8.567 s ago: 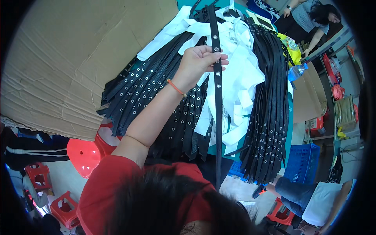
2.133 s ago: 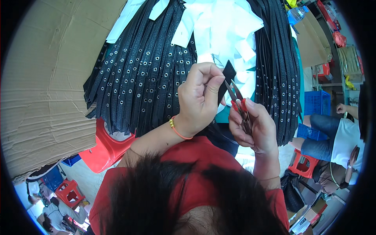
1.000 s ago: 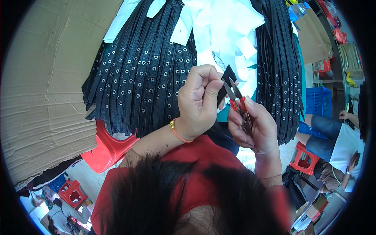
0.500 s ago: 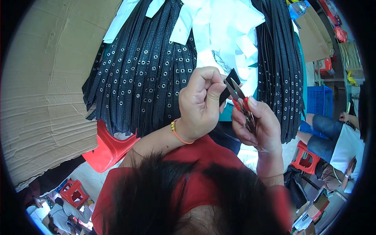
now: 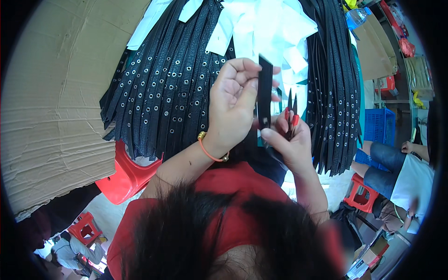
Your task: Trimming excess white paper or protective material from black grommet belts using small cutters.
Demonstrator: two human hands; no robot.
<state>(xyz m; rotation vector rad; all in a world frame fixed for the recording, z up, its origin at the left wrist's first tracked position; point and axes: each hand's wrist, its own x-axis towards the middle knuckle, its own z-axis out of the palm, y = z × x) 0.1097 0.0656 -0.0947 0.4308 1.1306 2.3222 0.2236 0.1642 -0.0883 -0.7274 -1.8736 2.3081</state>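
Note:
A black leather belt [image 5: 265,91], seen with its end standing up, is gripped by my left hand [image 5: 235,100], whose fingers curl behind it. My right hand [image 5: 294,142] keeps small scissors [image 5: 291,116] with red on the handles in its palm, blades pointing away from me. The thumb of that same hand presses on the lower part of the belt, by a small metal spot. Beyond my left hand lies a thick row of black belts with metal eyelets [image 5: 163,88]. Another row of eyeleted belts [image 5: 333,88] hangs to the right.
White paper strips [image 5: 270,32] lie between the two rows. A large cardboard sheet [image 5: 56,93] covers the left side. A red stool [image 5: 126,179] stands at lower left. To the right are a blue crate [image 5: 380,126], a plastic bottle [image 5: 357,18] and a seated person [image 5: 389,168].
The belt end has turned upright and more of it shows. The scissors have moved away from it, slightly down and right. My right thumb has come onto the belt.

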